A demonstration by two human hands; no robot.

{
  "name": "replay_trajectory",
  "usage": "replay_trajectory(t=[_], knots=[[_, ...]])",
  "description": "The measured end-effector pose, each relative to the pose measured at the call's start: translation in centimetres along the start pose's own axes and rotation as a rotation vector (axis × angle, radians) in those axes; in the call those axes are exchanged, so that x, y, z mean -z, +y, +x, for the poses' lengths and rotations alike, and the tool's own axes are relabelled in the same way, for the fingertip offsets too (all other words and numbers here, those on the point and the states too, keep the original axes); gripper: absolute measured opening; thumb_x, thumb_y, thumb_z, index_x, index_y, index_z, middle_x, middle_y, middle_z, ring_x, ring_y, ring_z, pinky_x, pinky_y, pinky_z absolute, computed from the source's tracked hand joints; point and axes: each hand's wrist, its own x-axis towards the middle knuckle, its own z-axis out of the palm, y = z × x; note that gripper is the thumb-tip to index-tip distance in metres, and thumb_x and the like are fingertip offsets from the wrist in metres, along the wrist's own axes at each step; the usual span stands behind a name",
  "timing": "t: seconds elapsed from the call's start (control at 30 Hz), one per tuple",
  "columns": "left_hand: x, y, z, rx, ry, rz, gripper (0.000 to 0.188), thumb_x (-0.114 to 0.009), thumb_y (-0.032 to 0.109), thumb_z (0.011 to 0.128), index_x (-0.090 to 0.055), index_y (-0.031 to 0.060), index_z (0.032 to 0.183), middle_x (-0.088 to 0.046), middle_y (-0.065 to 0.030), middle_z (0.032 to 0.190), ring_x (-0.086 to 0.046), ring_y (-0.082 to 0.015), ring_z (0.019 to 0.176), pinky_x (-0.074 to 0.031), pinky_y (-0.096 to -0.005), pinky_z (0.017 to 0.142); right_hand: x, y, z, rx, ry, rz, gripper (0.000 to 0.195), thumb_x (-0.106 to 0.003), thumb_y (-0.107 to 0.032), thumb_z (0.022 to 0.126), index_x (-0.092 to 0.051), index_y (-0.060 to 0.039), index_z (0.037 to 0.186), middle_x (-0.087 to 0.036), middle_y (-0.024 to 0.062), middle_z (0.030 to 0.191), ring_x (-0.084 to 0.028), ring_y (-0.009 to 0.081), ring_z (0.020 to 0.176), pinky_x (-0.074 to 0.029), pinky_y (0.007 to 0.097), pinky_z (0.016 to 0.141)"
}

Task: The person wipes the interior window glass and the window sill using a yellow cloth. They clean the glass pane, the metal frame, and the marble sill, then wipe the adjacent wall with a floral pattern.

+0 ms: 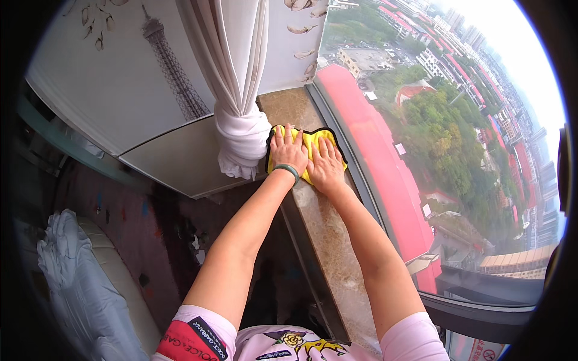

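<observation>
A yellow cleaning cloth with a black edge (323, 134) lies spread on the brown marble windowsill (332, 239). My left hand (289, 151), with a green bangle at its wrist, rests palm down on the cloth's left part, fingers spread. Beside it my right hand (326, 167) lies flat on the cloth's right part, close to the window frame. The two hands nearly touch. What is under the palms is hidden.
A knotted white curtain (241, 135) hangs just left of the cloth. The window glass (433, 149) and its dark frame (356, 173) run along the right. At lower left stands a padded seat (122, 284) with pale blue-grey fabric (79, 289) on it.
</observation>
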Motion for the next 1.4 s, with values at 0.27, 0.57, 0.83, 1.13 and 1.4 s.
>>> replay_trajectory(t=[0.27,0.57,0.83,1.13,1.4], knots=[[-0.7,-5.0,9.3,0.014,0.043,-0.014,0.053,-0.043,0.037,0.096,-0.049,0.0211,0.146,-0.031,-0.0135,0.16,-0.021,-0.0387,0.148,-0.019,-0.0506,0.118,-2.3,-1.5,10.5,-0.015,0.009,-0.001,0.058,-0.044,-0.043,0.097,-0.047,-0.0129,0.146,-0.037,0.0179,0.156,-0.029,0.0315,0.147,-0.019,0.0453,0.12],[-1.3,-7.2,13.8,0.014,0.069,-0.069,0.048,-0.041,0.037,0.099,-0.053,0.0208,0.143,-0.034,-0.0112,0.159,-0.023,-0.0348,0.147,-0.02,-0.0483,0.118,-3.9,-1.3,16.6,0.014,0.04,0.062,0.057,-0.043,-0.043,0.096,-0.049,-0.0135,0.144,-0.04,0.0181,0.154,-0.03,0.0313,0.146,-0.02,0.0444,0.12],[-1.5,-6.6,10.6,-0.005,0.061,-0.085,0.048,-0.04,0.035,0.099,-0.054,0.0202,0.142,-0.034,-0.0106,0.159,-0.021,-0.0343,0.149,-0.018,-0.0484,0.12,-3.5,-2.6,12.4,-0.068,0.075,0.036,0.056,-0.045,-0.043,0.096,-0.049,-0.0149,0.144,-0.04,0.0171,0.154,-0.031,0.0321,0.145,-0.02,0.0473,0.119],[0.0,-0.8,-2.8,-0.078,-0.006,-0.047,0.049,-0.041,0.035,0.098,-0.053,0.0183,0.143,-0.032,-0.0117,0.159,-0.021,-0.036,0.149,-0.019,-0.0492,0.12,-0.1,-1.7,-2.3,-0.118,0.025,0.067,0.057,-0.042,-0.044,0.096,-0.048,-0.0167,0.146,-0.038,0.0185,0.155,-0.03,0.0327,0.146,-0.018,0.0493,0.12],[1.9,5.3,-16.9,-0.127,-0.061,-0.077,0.052,-0.041,0.033,0.098,-0.049,0.0164,0.147,-0.028,-0.0151,0.161,-0.017,-0.0369,0.15,-0.017,-0.0502,0.12,3.6,-1.2,-18.0,-0.13,0.077,0.075,0.056,-0.043,-0.042,0.096,-0.051,-0.0125,0.143,-0.04,0.0182,0.154,-0.031,0.0327,0.146,-0.019,0.048,0.119]])
